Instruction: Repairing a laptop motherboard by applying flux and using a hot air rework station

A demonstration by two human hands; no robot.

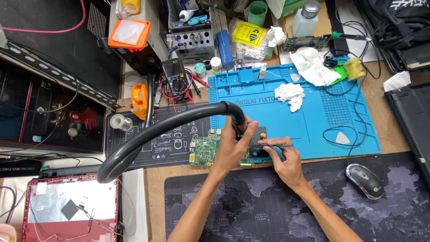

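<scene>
Dark hose (148, 139) arching over circuit board (204, 150), crumpled tissue (289, 95) beyond, mouse (365, 180) rightward

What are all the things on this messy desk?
circuit board: one, green, under the hands
fume hose: one, black, curving to the board
work mat: one, blue, behind the board
multimeter: one, black, left of the mat
tissues: several, white, on the mat
mouse: one, black and silver, right
desk pad: one, dark map print, front
left hand: on the board
right hand: pinching a thin tool
</scene>
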